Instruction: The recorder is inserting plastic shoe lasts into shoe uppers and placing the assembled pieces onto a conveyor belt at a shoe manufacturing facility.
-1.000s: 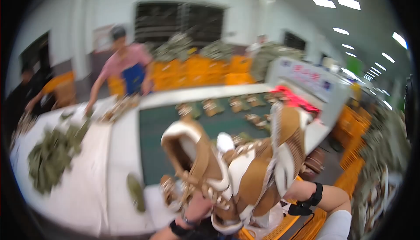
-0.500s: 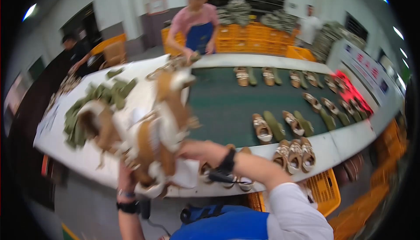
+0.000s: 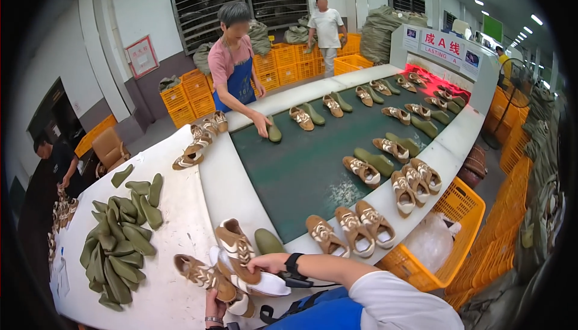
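Observation:
My left hand (image 3: 215,307), low at the near edge of the white table (image 3: 180,222), has its fingers closed round brown-and-white sneakers (image 3: 208,274). The palm is hidden behind them. My right hand (image 3: 268,263) grips another sneaker (image 3: 233,240) from its right side, against a white sole. These few sneakers lie bunched together at the table's front edge, some overlapping. Just beyond my right hand a green shoe last (image 3: 268,243) stands at the belt's corner. Left of my hands lies a heap of green shoe lasts (image 3: 117,240).
A dark green conveyor belt (image 3: 289,179) carries rows of sneakers and lasts. Three sneakers (image 3: 355,231) stand on its near rim. Across the belt, a co-worker in a blue apron (image 3: 236,86) touches a last (image 3: 274,130). A yellow crate (image 3: 421,267) with a plastic bag stands at my right.
The armful of sneakers I held raised over the table is now down at its front edge. My view has turned. The co-worker's hand has moved to a last on the belt.

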A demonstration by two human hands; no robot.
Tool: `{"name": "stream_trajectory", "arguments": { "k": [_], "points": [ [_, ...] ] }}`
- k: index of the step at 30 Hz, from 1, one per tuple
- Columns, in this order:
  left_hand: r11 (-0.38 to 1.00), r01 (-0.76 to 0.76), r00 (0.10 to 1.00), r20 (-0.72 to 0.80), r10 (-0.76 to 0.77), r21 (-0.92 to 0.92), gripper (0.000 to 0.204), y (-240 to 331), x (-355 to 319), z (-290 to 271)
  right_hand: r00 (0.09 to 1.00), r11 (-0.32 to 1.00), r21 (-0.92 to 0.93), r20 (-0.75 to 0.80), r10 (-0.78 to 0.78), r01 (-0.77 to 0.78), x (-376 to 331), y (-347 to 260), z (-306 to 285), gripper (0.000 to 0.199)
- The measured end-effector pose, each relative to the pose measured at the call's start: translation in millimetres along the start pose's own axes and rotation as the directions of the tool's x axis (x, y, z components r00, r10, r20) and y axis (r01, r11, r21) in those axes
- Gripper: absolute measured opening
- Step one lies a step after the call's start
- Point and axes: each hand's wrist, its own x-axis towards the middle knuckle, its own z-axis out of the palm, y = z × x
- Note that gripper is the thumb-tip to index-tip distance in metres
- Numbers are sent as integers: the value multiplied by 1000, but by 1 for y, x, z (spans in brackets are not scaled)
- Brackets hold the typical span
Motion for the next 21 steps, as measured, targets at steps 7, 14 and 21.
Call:
{"name": "stream_trajectory", "arguments": {
  "k": [7,14,21],
  "points": [
    [995,16,997,-80,-9,95,59,65,25,-18,895,809,-465,-71,-440,361,-16,-4,12,34],
    [784,-122,952,-152,266,609,69,80,29,-16,763,719,-686,-404,-504,112,-17,23,32,63],
    [843,-330,897,-138,421,426,67,89,8,0,701,821,-402,-439,-561,405,-35,13,33,75]
  ]
}}
